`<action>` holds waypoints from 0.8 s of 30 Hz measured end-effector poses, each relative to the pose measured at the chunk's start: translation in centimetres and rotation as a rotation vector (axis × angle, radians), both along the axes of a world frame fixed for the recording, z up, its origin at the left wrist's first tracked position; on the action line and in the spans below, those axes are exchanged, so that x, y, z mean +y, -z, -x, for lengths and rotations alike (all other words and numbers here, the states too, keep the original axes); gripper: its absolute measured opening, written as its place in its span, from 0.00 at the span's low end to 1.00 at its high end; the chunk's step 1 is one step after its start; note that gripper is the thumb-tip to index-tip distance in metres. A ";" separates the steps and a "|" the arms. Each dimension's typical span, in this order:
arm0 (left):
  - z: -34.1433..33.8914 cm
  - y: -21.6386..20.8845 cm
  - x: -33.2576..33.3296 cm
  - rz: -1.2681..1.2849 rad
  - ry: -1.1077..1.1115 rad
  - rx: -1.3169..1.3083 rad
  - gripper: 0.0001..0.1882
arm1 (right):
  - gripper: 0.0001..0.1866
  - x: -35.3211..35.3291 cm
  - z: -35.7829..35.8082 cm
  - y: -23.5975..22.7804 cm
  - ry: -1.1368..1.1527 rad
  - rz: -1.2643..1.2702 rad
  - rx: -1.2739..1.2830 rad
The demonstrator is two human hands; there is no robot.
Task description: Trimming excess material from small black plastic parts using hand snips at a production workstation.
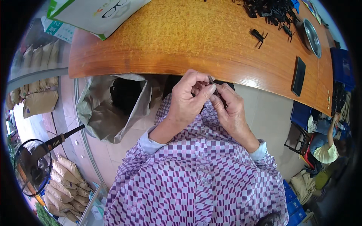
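Just off the near edge of the wooden table (162, 41), my two hands meet in front of my body. Thumb and fingers of my left hand (184, 98) are closed on a small, narrow dark piece (211, 79). My right hand (232, 111) pinches the lower end of that same piece, its fingertips touching those of the left. Fingers hide most of the piece, so its exact kind cannot be made out. Farther off on the table lie a heap of black plastic parts (269, 12) and a loose black part (258, 36) with thin prongs.
A metal bowl (312, 38) and a black phone (298, 76) lie on the table's right. An open sack (96, 109) with black contents stands below the left edge. A white-green bag (113, 13) occupies the far left. At right sits another person (326, 152); a fan (33, 165) stands left.
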State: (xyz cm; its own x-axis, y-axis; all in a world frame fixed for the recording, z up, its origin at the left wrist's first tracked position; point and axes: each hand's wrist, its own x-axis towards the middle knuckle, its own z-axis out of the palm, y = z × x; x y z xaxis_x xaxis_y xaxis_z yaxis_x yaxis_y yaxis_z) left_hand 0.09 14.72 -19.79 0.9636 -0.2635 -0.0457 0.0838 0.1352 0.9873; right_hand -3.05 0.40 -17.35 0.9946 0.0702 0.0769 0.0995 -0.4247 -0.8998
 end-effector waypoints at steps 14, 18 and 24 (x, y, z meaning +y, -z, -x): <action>-4.1 0.5 1.4 0.308 0.018 0.269 0.02 | 0.11 2.3 -3.2 1.0 0.056 0.109 0.046; -5.4 0.6 1.8 0.319 0.076 0.314 0.02 | 0.10 2.7 -3.7 0.7 0.090 0.098 0.095; -6.8 0.6 1.0 0.198 0.137 0.242 0.06 | 0.07 2.5 -4.1 0.6 0.156 -0.021 0.188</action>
State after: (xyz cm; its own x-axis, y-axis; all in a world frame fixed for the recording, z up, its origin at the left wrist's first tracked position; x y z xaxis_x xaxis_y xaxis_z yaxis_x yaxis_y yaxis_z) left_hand 6.86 15.75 -20.41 0.8862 -0.4162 -0.2038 0.3429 0.2932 0.8924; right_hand 1.05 2.94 -18.00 0.9902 -0.0849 -0.1110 -0.1360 -0.4032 -0.9049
